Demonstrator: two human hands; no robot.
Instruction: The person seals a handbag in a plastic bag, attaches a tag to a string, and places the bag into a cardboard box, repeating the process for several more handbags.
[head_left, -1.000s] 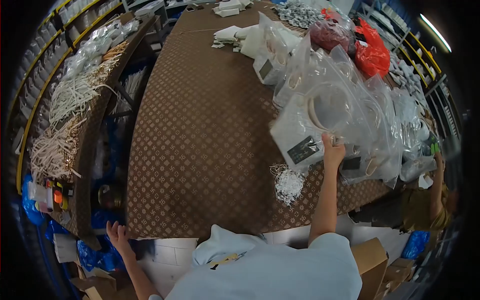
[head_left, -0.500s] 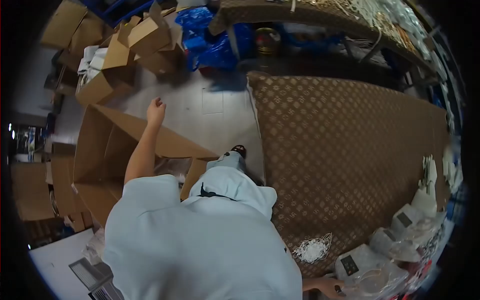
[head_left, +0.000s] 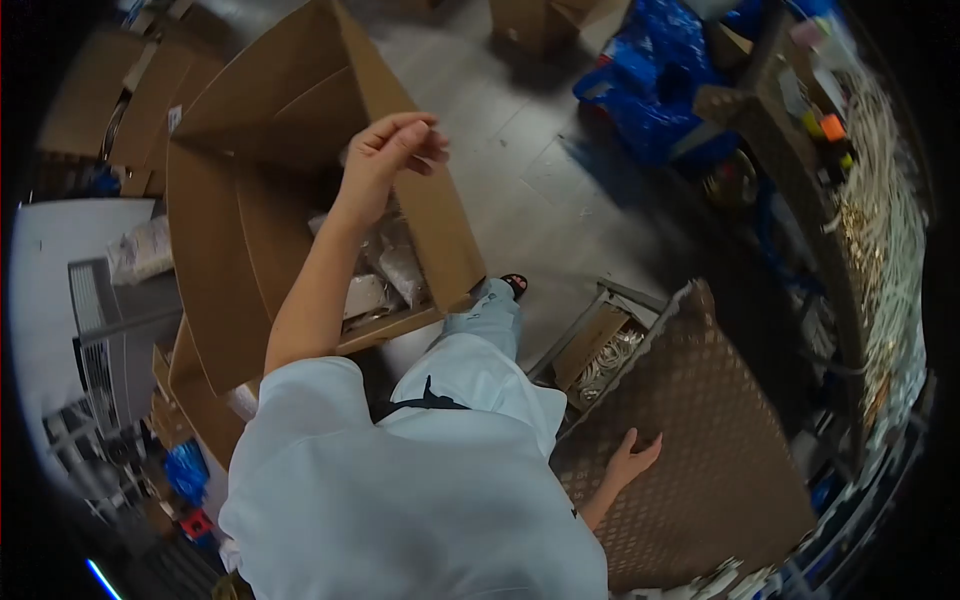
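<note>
My left hand [head_left: 395, 160] hangs over the raised flap of a large open cardboard box [head_left: 205, 240], with its fingers loosely bent and nothing in them. Inside that box lie clear plastic bags [head_left: 400, 270] with pale contents. To the right, my right hand [head_left: 632, 462] is above the brown patterned tablecloth [head_left: 715, 460]; its thumb and fingers are spread and it holds nothing. A drawer [head_left: 560, 360] sticks out from under the cloth's edge near my leg, and coils of whitish cord [head_left: 608, 365] lie in it.
Blue plastic bags [head_left: 650, 90] rest on the floor at the back. A second table at the right carries long pale strands [head_left: 875, 180]. More cardboard boxes [head_left: 535, 25] stand behind, and a grey metal unit [head_left: 125, 325] is at the left.
The view has swung so the large box sits higher and nearer. My right hand has left the plastic-wrapped packages at the table's edge and come forward over the cloth. The drawer now shows.
</note>
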